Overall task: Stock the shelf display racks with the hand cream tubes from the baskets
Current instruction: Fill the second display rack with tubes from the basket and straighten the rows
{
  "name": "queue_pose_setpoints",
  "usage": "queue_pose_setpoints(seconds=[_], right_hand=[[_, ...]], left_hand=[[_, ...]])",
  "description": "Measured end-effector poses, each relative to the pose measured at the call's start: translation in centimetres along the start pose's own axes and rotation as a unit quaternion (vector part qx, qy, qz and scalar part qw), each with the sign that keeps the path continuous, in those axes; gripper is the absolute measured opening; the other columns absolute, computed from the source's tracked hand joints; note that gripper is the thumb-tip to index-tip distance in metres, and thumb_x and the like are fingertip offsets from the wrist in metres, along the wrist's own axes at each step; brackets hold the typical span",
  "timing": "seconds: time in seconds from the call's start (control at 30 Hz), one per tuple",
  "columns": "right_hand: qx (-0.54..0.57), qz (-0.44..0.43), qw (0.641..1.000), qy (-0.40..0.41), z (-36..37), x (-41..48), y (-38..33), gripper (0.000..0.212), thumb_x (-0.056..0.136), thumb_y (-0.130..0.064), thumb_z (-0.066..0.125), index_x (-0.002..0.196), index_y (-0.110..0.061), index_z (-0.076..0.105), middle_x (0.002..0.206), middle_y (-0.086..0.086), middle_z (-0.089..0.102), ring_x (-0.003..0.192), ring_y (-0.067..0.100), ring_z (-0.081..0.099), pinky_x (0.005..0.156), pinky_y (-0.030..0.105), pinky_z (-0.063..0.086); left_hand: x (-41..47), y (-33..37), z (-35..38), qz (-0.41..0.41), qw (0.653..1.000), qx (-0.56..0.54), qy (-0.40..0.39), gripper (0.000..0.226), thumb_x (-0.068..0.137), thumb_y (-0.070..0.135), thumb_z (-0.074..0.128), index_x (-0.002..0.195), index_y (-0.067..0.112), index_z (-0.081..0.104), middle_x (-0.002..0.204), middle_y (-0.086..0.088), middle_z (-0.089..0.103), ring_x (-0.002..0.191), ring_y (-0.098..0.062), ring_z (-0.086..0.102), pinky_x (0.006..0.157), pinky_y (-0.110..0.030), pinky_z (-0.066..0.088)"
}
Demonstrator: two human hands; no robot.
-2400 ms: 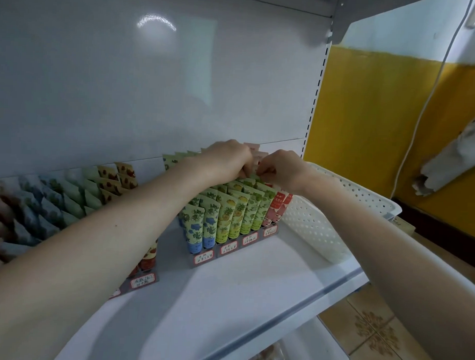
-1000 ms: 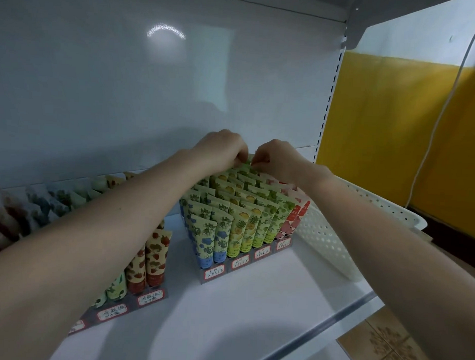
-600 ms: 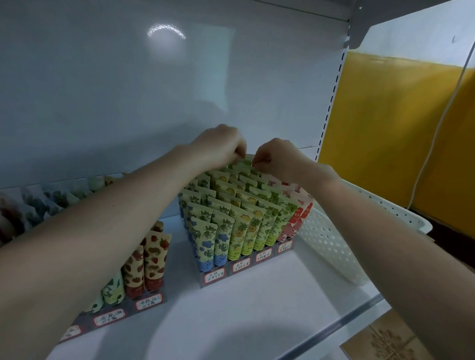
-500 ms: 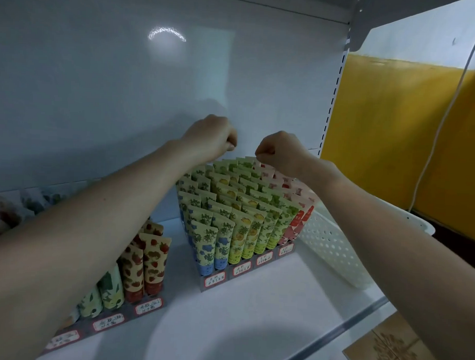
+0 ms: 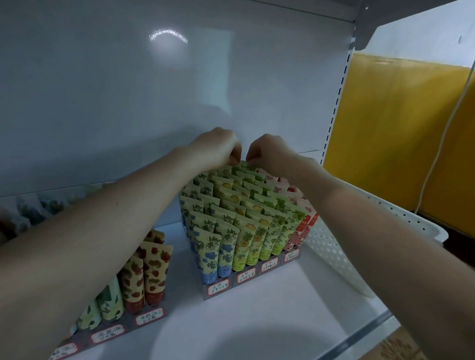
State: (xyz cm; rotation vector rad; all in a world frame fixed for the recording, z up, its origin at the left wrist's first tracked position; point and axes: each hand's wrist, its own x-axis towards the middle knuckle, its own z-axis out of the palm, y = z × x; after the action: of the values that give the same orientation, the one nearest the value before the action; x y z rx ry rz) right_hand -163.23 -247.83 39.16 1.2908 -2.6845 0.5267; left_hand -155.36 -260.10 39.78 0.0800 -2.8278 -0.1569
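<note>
Dominoes is my worry here. Left of the full rack [image 5: 243, 279] sits a second rack [image 5: 149, 318] with strawberry tubes [image 5: 149, 271] at its near end. The left forearm passes right above them, so a dropped elbow could knock them over. At the far edge of the full rack the left hand [image 5: 218, 148] is curled, fingertips pinched down on the crimped top of the back tube [image 5: 241, 165]. The right hand [image 5: 269, 152], just beside it, is curled the same way onto that same top edge, though knuckles hide how much of the tube each hand actually has. The rows in the full rack stand packed tight, so if that tube gets shoved down crooked I'd guess it could wedge, bend its crimp, or tip the rows in front forward. Right of the full rack, just beside it and maybe touching, is the basket [image 5: 336, 253]. The right forearm crosses over its rim, and a bump could slide it toward the shelf [image 5: 266, 329] edge. Can't see what's inside it.
</note>
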Motion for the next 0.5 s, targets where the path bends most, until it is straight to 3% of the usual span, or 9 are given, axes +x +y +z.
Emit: queue_pose_setpoints(seconds=[0.5], right_hand=[[0.016, -0.012, 1.0, 0.013, -0.26, -0.72, 0.07, 0.02, 0.092, -0.01, 0.054, 0.108, -0.009, 0.066, 0.11, 0.008, 0.065, 0.095, 0.025, 0.064, 0.086, 0.032, 0.051]], left_hand=[[-0.02, -0.14, 0.14, 0.0, 1.0, 0.002, -0.006, 0.015, 0.089, 0.008, 0.06, 0.101, 0.007, 0.07, 0.105, -0.012, 0.066, 0.093, -0.027, 0.061, 0.087, -0.038, 0.049]])
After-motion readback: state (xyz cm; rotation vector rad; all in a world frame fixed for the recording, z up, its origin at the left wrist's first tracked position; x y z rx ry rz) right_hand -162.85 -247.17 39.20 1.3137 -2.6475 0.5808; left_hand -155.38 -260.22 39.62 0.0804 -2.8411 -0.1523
